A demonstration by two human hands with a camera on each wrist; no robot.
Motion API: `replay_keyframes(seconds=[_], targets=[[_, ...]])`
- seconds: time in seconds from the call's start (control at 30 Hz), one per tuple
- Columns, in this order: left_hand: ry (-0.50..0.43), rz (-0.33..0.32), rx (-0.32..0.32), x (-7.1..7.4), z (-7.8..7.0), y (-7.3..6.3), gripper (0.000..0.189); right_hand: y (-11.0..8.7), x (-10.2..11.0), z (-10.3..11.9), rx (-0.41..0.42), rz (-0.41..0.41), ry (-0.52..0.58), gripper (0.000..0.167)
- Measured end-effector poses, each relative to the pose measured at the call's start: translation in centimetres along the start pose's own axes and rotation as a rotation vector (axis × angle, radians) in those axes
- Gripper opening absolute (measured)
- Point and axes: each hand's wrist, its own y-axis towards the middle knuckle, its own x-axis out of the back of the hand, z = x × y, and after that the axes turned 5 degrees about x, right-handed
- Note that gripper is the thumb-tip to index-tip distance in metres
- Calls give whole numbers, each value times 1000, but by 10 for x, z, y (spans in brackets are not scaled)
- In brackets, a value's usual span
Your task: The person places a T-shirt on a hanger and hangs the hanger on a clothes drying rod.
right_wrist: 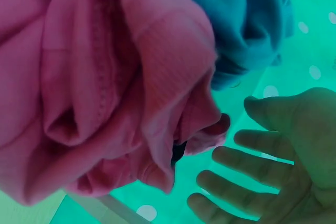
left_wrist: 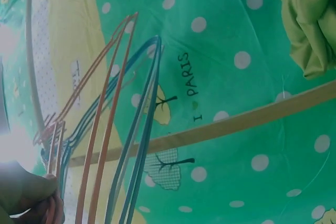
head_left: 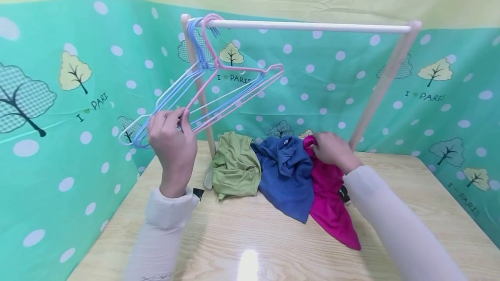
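My left hand [head_left: 172, 142] pinches the side of the pink hangers [head_left: 217, 65], thumb against fingers. Their hooks sit over the white rod [head_left: 312, 26], beside several blue hangers [head_left: 201, 60] and a white one at its left end. A magenta garment [head_left: 332, 203] lies crumpled on the table, its top raised in a fold. By that fold is my right hand [head_left: 333, 151]; the right wrist view shows its fingers spread, a gap between them and the cloth. A blue garment [head_left: 287, 185] and a green garment [head_left: 236, 166] lie bunched to the left.
Slanted wooden posts [head_left: 384, 83] hold up the rod at both ends. The garments lie between them at the back of the wooden table [head_left: 273, 246]. A polka-dot cloth [head_left: 461, 112] closes off the back and sides. A small black piece [head_left: 198, 193] shows by the left sleeve.
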Motion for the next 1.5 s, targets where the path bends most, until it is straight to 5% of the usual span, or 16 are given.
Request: replay_keyframes(seconds=[0.4,0.73,1.0,1.17,1.5], targets=[[-72,4,56,6,-12,1,21,8,-2,-18,-47,72,38,32],[-109,151,-19,14,-20,2,14,11,-4,-30,-89,109,81,16],[-73,281,-62,15,-26,-3,11,12,-6,-27,-59,59,118,7],[-35,361,-71,16,-29,-5,10,12,-7,-27,-83,32,89,16],[-3,473,-81,16,-31,-7,6,20,15,-21,-136,-211,192,36]])
